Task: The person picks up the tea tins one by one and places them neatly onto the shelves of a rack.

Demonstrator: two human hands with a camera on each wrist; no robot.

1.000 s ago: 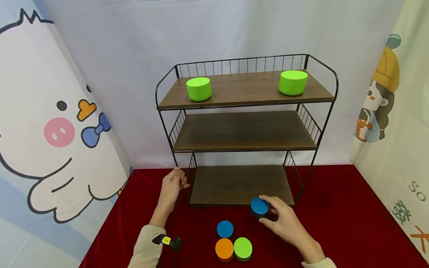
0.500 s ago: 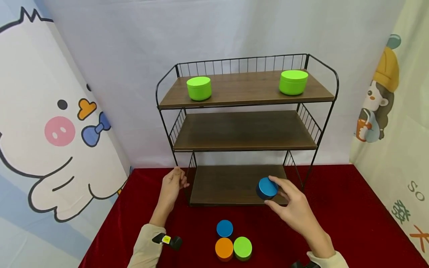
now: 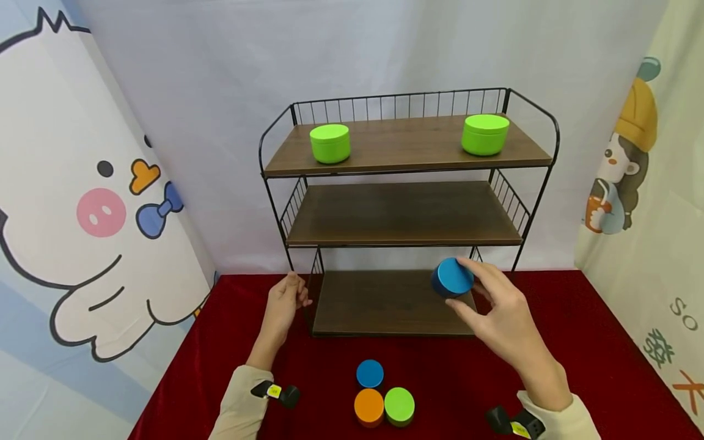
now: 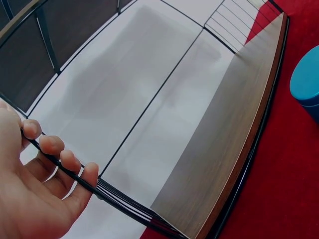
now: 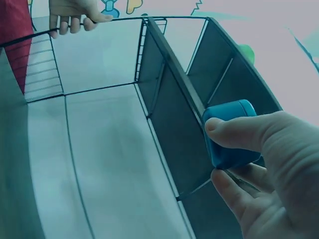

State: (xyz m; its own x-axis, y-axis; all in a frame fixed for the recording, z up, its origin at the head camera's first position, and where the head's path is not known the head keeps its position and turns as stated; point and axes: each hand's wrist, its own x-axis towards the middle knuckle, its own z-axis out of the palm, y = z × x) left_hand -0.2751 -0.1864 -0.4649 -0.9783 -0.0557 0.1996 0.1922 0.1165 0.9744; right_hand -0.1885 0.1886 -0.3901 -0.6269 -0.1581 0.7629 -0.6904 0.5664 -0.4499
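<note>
My right hand (image 3: 503,311) pinches a round blue tin (image 3: 453,278) between thumb and fingers, holding it tilted in front of the three-tier shelf rack (image 3: 404,214), above its bottom board. In the right wrist view the thumb lies across the side of the blue tin (image 5: 232,134). At the rack's lower left, my left hand (image 3: 283,305) grips the black metal post; in the left wrist view its fingers (image 4: 70,162) curl round that bar. Two green tins (image 3: 330,144) (image 3: 485,135) stand on the top board, one near each end.
On the red cloth (image 3: 429,379) in front of the rack sit a second blue tin (image 3: 370,374), an orange tin (image 3: 369,407) and a small green tin (image 3: 399,406), close together. White cloth (image 3: 220,91) hangs behind the rack, with printed curtains at both sides.
My right hand has lifted the blue tin from low over the cloth, up and slightly right, to in front of the bottom tier. My left hand has stayed on the post.
</note>
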